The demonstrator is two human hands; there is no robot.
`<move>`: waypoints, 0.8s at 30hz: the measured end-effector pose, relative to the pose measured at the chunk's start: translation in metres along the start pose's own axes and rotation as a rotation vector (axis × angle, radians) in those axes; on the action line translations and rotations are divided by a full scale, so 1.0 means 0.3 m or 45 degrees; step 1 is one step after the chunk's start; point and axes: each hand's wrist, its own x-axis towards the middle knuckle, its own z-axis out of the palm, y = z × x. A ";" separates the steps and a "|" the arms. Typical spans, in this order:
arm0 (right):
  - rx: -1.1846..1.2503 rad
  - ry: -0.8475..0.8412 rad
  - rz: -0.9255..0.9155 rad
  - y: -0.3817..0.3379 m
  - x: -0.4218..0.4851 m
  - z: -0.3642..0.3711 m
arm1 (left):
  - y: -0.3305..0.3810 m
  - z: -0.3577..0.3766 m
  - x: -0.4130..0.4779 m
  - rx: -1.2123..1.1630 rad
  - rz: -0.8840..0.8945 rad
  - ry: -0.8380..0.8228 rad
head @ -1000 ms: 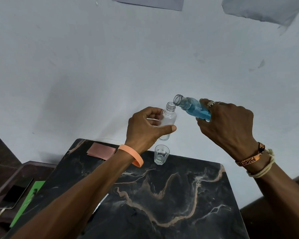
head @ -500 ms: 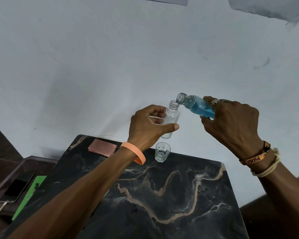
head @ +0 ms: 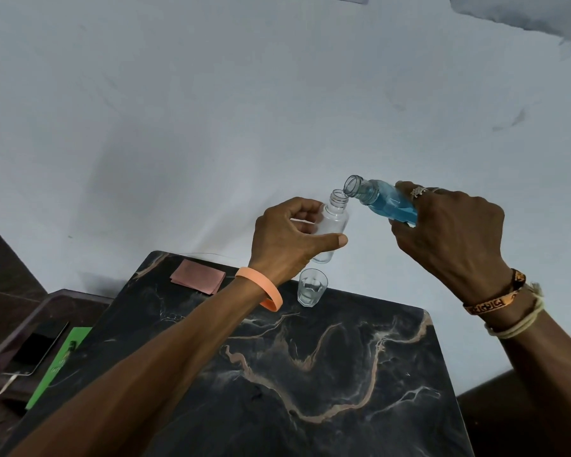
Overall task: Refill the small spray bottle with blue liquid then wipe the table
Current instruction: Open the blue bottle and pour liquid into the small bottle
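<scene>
The small bottle [head: 332, 225] is held upright above the far edge of the tabletop [head: 310, 390] by the left hand [head: 287, 239]. The fingers [head: 330, 241] of that hand are curled round its clear body. Its neck is uncapped. The blue bottle [head: 386, 202] is gripped by the right hand [head: 449, 232], with the fingers clamped round its lower half. It is tilted, and its open mouth is set just above the small bottle's neck. Blue liquid is seen in its body, short of the mouth; whether any is flowing cannot be told. A glass [head: 312, 287] stands on the tabletop below the small bottle, and a folded pink cloth [head: 198, 276] lies near the far left corner. A phone [head: 35, 352] lies on a lower surface to the left.
</scene>
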 end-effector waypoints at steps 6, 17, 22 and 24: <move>0.012 0.004 -0.003 0.000 -0.001 0.001 | -0.002 0.003 -0.003 -0.016 -0.003 0.009; 0.011 0.033 -0.023 0.007 -0.002 0.004 | -0.003 0.005 -0.007 -0.025 -0.011 -0.001; 0.021 0.041 -0.027 0.011 -0.002 0.003 | -0.004 0.007 -0.008 -0.010 -0.004 -0.008; 0.010 0.042 -0.021 0.012 -0.003 0.002 | -0.004 0.008 -0.007 0.000 0.003 -0.008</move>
